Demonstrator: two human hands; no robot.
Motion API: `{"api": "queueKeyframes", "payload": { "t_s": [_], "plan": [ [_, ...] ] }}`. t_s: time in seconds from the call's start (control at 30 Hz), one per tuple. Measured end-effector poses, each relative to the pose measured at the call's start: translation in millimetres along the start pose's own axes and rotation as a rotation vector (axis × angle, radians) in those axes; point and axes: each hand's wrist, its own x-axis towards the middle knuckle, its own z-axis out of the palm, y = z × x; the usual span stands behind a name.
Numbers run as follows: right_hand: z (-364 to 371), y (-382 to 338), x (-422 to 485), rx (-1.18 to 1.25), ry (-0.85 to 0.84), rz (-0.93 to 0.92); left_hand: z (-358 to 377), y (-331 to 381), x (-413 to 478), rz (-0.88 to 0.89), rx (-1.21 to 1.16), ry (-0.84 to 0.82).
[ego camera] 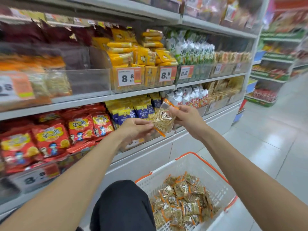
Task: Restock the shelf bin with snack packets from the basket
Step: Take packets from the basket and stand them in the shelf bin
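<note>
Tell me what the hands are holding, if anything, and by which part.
One snack packet, between both hands: the left hand pinches its lower edge, the right hand its upper orange end.

The price tag (129,78) on the clear bin (150,88) of yellow packets (123,57), on the middle shelf (141,92), reads 8.8 in bold black digits on white, with an orange block beside them. A second tag (167,74), to its right on the same bin front, also reads 8.8. A third tag (186,72), below the green-and-white packets (193,52), shows 8.8 too.

Low at the left, a blurred tag (35,178) shows an 8 and a smaller 8. The red bags (80,129) carry large yellow Chinese characters, too smeared to read. The snack packet (164,119), pinched by the left hand (136,127) and right hand (186,117), bears a round dark emblem that is not legible.
</note>
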Motion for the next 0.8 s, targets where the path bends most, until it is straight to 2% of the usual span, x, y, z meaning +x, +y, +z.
{"api": "queueKeyframes", "payload": {
  "t_s": [0.23,0.4,0.5,0.6,0.7,0.8],
  "plan": [
    [23.8,-44.6,-2.4,0.114,-0.047,-0.053,-10.8,23.8,-18.5,0.147,-0.015,0.151],
    [36.6,-62.4,-1.8,0.131,-0.155,-0.014,-22.8,45.4,-32.0,0.218,0.113,0.230],
    [45.1,-71.3,1.0,0.186,-0.069,-0.030,-32.8,55.0,-36.1,0.256,0.104,0.272],
    [52.9,-77.5,6.6,0.026,0.048,-0.119,-49.4,67.0,-40.5,0.293,0.039,0.319],
    [65.1,-84.7,11.2,-0.068,0.071,-0.156,-65.5,80.4,-49.1,0.284,0.083,0.303],
    [85.2,-96.9,17.5,0.038,0.011,-0.164,-75.8,93.8,-54.3,0.314,0.040,0.309]
  ]
}}
